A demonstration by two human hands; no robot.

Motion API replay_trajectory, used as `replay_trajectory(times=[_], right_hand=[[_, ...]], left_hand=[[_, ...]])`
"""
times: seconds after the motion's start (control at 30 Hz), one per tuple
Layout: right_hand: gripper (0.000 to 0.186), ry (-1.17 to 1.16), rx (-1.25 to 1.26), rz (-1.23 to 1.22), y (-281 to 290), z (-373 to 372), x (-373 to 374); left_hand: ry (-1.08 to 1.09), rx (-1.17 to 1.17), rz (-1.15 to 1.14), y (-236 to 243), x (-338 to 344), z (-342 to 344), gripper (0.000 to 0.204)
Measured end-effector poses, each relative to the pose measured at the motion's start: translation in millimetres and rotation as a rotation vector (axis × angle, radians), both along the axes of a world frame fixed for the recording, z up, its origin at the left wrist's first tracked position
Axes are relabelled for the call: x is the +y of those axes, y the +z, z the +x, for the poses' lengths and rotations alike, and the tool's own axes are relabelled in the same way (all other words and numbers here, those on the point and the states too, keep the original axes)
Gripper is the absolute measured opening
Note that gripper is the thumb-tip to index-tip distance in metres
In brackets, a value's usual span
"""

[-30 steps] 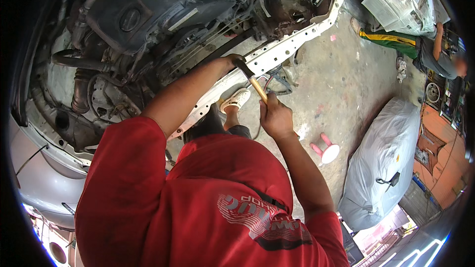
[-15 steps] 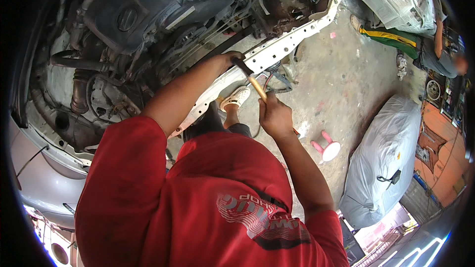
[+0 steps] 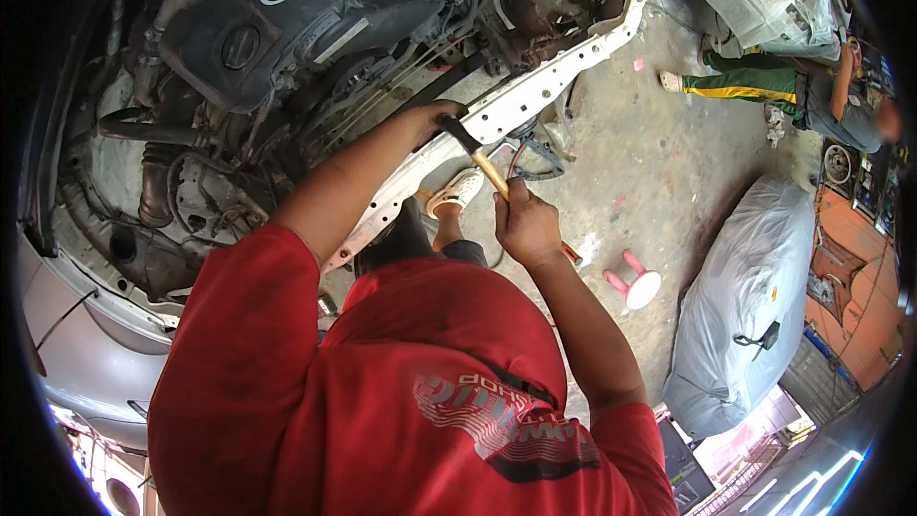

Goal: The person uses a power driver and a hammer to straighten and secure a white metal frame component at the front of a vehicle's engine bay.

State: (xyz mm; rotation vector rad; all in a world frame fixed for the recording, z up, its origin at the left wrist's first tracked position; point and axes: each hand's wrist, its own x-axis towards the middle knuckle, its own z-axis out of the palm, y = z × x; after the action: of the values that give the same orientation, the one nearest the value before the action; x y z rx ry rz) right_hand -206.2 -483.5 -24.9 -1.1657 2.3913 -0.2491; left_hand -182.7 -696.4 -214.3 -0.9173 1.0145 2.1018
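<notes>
My right hand point(image 3: 528, 222) is closed around the handle of a hammer point(image 3: 491, 172) with a pale wooden shaft. Its dark head end point(image 3: 460, 133) lies over the white front crossbar point(image 3: 511, 110) of a car, right by my left hand. Bent inward over that bar, my left hand point(image 3: 428, 122) rests at its engine side. The left fingers are mostly hidden, so whether they grip anything does not show. Behind the bar sits the engine with its dark plastic cover point(image 3: 248, 14).
Near my feet, a cable and a dark frame-like item point(image 3: 537, 161) lie on the concrete floor. To the right are a small pink-and-white stool point(image 3: 638, 285) and a grey covered vehicle point(image 3: 740, 311). A person in green trousers point(image 3: 735, 86) stands beside a paper-covered car part point(image 3: 774, 10).
The hammer and my right hand have shifted slightly left, with the hammer head still beside my left hand. At the upper right, the person's leg has moved left, showing more of the trousers.
</notes>
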Motion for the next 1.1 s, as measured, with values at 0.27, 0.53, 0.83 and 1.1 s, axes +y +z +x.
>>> replay_trajectory(times=[0.27,0.53,0.83,1.1], right_hand=[[0.020,0.099,-0.050,-0.040,13,10,-1],[0.021,0.246,-0.210,-0.240,28,13,4],[0.023,0.441,-0.300,-0.228,27,16,-20],[0.022,0.639,-0.210,-0.019,13,30,-39]], left_hand=[[-0.024,-0.287,0.010,30,-17,48,0.025],[-0.045,-0.341,-0.068,46,-52,124,0.028],[0.053,-0.390,-0.140,54,-32,193,0.030],[-0.005,-0.381,-0.223,54,-53,218,0.048]])
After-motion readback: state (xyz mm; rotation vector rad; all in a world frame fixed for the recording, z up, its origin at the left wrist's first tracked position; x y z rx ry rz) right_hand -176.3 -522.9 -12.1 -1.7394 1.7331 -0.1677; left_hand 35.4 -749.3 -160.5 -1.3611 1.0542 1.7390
